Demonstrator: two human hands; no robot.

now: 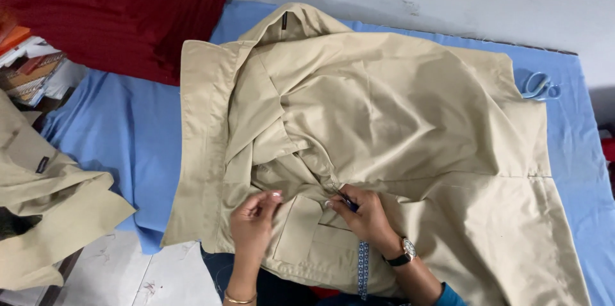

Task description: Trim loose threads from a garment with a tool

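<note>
Shirt (384,107) lies spread, front placket mid-work: right hand (365,213) pinches a small dark tool (350,202) there; left hand (256,216), fingertips together, just beside.

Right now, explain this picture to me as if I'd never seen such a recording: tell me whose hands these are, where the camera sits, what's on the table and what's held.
There is no machine here. A person wears one camera on the head, and it looks down at their own two bare hands.

A beige shirt lies spread over a table covered in blue cloth. The left hand pinches the fabric near a chest pocket. The right hand, with a watch on its wrist, holds a small dark tool against the shirt; what kind of tool is too small to tell.

Around them: blue-handled scissors at the far right edge, a red cloth at the far left, and another beige garment hanging off to the left.
</note>
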